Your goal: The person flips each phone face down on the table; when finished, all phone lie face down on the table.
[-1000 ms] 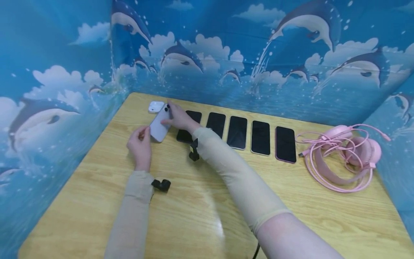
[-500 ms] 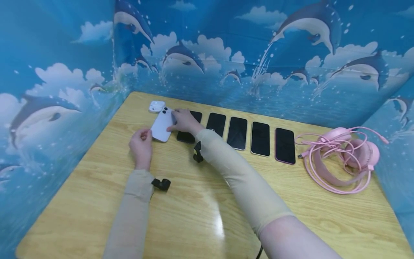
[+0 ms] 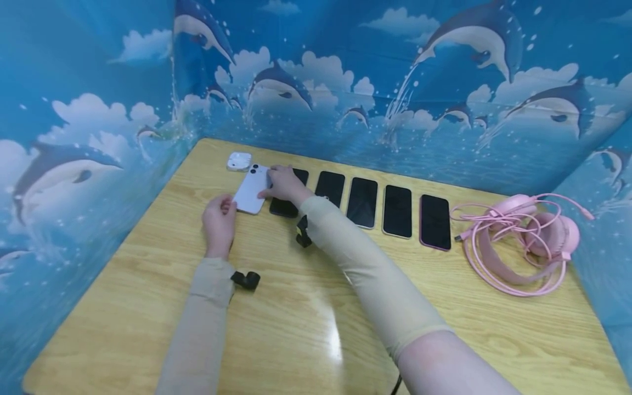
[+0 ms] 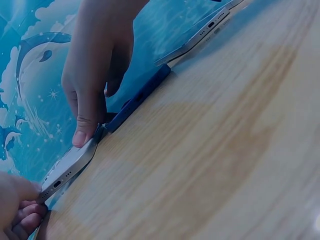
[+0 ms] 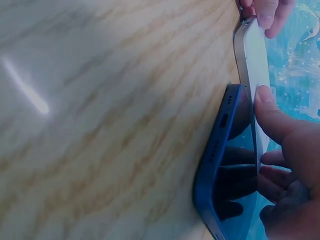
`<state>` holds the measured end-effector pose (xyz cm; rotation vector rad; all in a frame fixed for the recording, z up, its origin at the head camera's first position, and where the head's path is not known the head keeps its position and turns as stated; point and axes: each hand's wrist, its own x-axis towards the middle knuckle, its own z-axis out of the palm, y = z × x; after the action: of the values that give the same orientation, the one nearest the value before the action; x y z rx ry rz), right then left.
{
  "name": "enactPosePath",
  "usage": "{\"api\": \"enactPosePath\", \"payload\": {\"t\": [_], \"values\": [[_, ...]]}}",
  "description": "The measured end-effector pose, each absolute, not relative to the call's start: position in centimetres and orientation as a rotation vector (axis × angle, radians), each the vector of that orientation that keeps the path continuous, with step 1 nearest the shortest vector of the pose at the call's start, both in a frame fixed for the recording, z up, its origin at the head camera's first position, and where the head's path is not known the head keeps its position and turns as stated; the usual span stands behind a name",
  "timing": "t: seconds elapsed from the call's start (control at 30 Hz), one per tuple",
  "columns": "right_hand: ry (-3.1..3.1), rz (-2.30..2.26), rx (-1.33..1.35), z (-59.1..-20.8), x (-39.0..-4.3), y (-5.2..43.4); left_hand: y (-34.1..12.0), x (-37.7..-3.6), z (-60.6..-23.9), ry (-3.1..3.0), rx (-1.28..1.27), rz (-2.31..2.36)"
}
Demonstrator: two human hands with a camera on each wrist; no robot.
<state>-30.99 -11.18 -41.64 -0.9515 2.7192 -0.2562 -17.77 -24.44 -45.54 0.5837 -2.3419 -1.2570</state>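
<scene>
A white smartphone (image 3: 250, 189), its back with the camera lenses facing up, lies between both hands at the left end of a row of phones. My left hand (image 3: 219, 225) pinches its lower left corner; the left wrist view shows the thumb of that hand (image 4: 15, 205) by the charging-port end. On the opposite long edge, my right hand (image 3: 285, 184) grips with the thumb on the back and fingers curled at the side. In the right wrist view the white phone (image 5: 256, 60) looks tilted, its right edge close to a blue-framed phone (image 5: 220, 135) lying screen up.
Several dark-screened phones (image 3: 362, 202) lie in a row rightward, the leftmost partly hidden by my right hand. A white earphone case (image 3: 239, 161) sits behind the white phone. Pink headphones (image 3: 550, 230) with a coiled cable lie at the table's (image 3: 296, 329) right. A dolphin-print cloth (image 3: 316, 126) encloses the table.
The white phone has turned flatter, showing more of its back, and shifted slightly right. Both hands moved a little rightward with it. The other phones and headphones stay in place.
</scene>
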Motion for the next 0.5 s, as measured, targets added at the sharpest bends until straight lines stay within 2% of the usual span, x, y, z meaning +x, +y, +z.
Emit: {"api": "enactPosePath", "payload": {"t": [0.5], "values": [[2.743,-0.218,-0.895,-42.15,-31.21,-11.95,-24.56,-17.90,-45.27,-2.319,0.648,-1.301]]}}
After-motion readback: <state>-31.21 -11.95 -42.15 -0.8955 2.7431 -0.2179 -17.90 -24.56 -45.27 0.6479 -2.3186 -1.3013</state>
